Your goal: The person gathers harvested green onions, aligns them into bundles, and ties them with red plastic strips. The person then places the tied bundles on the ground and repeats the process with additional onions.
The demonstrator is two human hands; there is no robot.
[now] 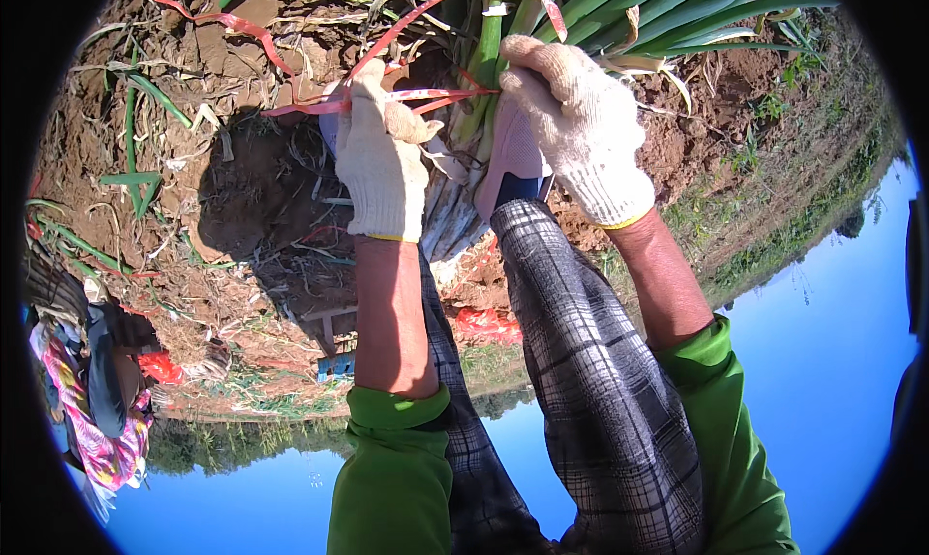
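Observation:
Both my hands wear white knit gloves. In my left hand (385, 148), a red plastic ribbon (443, 94) is gripped, with strands stretching across to a bundle of green onions (488, 47). One loose length arcs above the bundle. My right hand (580, 127) is at the right side of the stalks, its fingers curled close to where the ribbon meets them. Whether it pinches the ribbon is not clear. White onion bases (450, 217) point back between my feet, and a light mesh shoe (512, 152) stands against the bundle.
Dry leaves and cut green pieces (134, 185) litter the brown soil. More onion leaves (675, 18) spread at the upper right. Another person in flowered clothing (94, 417) is at the far left. Red plastic (488, 325) lies behind my feet.

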